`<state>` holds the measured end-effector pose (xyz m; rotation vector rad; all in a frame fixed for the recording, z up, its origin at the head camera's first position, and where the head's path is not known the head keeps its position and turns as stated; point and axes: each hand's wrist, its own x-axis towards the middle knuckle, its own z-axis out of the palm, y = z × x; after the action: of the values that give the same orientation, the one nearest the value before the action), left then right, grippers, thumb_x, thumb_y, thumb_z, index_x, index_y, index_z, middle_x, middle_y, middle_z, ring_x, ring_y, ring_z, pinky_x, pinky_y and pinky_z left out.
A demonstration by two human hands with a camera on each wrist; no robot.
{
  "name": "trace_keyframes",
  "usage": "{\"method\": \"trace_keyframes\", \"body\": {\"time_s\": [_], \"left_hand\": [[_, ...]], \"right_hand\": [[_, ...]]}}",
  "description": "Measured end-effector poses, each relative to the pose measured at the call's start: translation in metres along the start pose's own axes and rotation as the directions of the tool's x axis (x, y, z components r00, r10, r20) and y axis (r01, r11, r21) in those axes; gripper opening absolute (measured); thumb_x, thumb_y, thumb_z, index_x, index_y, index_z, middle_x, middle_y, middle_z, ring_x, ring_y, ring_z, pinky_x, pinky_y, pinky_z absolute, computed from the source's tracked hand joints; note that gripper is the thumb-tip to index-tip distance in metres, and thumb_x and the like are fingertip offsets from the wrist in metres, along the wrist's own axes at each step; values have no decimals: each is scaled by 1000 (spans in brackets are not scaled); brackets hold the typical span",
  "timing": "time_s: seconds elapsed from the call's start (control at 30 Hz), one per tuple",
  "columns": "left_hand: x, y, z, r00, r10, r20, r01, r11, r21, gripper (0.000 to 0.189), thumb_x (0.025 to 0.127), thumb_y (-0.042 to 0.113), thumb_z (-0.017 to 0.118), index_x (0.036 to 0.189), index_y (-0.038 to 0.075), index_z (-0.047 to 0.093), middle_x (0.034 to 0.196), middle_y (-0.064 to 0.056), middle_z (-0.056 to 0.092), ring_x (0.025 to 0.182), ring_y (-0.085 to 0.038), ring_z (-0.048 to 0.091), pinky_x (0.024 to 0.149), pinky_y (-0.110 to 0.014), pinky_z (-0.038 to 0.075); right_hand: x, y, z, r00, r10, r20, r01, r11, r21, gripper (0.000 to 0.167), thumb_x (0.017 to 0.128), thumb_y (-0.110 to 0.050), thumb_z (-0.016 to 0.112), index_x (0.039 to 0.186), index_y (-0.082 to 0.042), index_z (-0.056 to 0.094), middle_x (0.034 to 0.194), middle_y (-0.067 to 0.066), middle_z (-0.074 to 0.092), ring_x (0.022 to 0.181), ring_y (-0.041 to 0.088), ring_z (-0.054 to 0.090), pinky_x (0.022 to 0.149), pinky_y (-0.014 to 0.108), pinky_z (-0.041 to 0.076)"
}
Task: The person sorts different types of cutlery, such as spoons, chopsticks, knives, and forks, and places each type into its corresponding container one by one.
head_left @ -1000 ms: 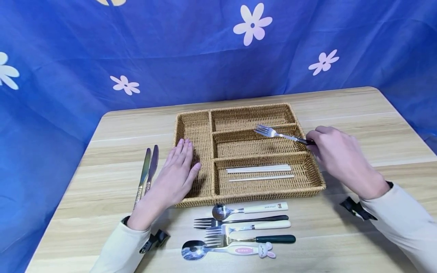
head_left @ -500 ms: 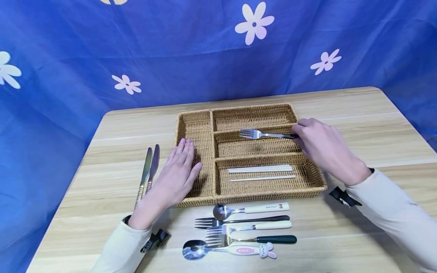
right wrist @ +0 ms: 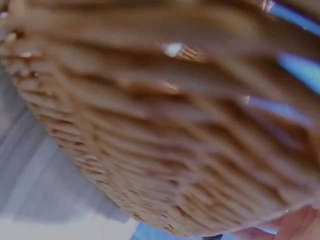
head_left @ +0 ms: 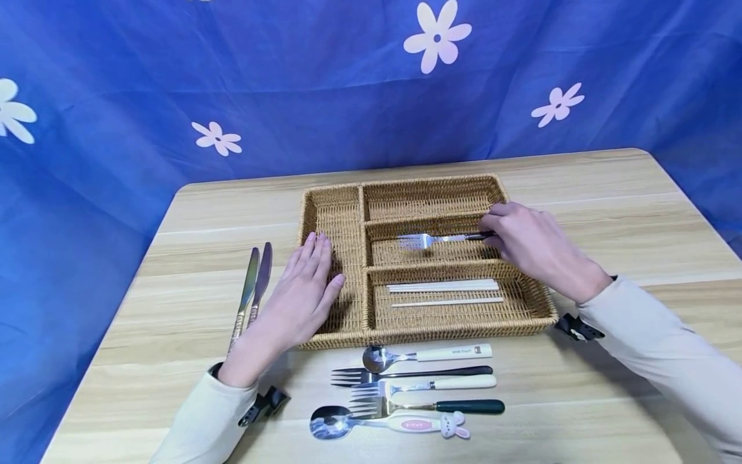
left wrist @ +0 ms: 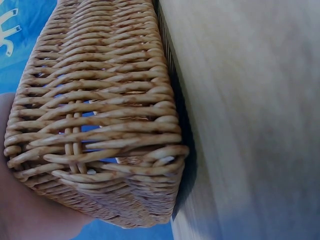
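My right hand [head_left: 527, 241] pinches the dark handle end of a fork [head_left: 426, 241] over the middle right compartment of a wicker tray [head_left: 458, 333]. The fork lies level there, tines to the left. My left hand [head_left: 301, 290] rests with straight fingers over the tray's left side, its fingertips in the long left compartment. The left wrist view shows the woven tray wall [left wrist: 100, 115] close up, with part of the hand beside it. Wicker also fills the right wrist view, where a bit of the right hand [right wrist: 295, 225] shows at the lower right corner.
White chopsticks [head_left: 443, 287] lie in the tray's front right compartment. Two knives [head_left: 248, 290] lie left of the tray, partly behind the left hand. In front are a white-handled spoon [head_left: 452, 353], several forks [head_left: 469, 406] and a rabbit-handled spoon [head_left: 411, 423]. A blue curtain [head_left: 324, 84] hangs behind.
My right hand has moved left and inward over the tray, bringing the fork from a slant at the divider down into the middle compartment. The left hand has stayed in place.
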<state>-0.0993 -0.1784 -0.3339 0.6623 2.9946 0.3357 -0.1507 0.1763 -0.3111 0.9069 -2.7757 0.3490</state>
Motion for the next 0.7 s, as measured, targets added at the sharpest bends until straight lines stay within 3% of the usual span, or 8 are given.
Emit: {"method": "trace_keyframes", "body": {"time_s": [0.37,0.53,0.7], "left_hand": [[0,0,0,1000,-2,-2,2,1000,-1,66,106,38,23,149,-9,10,158,-25,7,147,-35,-1,119,-50,5],[0,-1,0,1000,0,-1,0,1000,0,66,106,39,23,149,-9,10,158,-25,6,147,-35,-2,119,-50,4],[0,-1,1,1000,4,-4,-4,1000,-2,66,106,38,24,149,-10,11,157,-25,8,147,-35,-1,119,-50,5]], "right_hand": [[6,2,18,996,-80,45,77,995,66,10,80,-3,75,89,-4,70,84,7,65,70,20,62,59,33,56],[10,11,25,997,-55,54,47,988,147,14,78,-3,77,91,-1,72,87,9,68,72,21,64,64,34,57],[8,15,28,999,-32,34,26,987,158,16,80,-2,76,95,0,72,90,11,68,74,24,65,65,37,58]]}}
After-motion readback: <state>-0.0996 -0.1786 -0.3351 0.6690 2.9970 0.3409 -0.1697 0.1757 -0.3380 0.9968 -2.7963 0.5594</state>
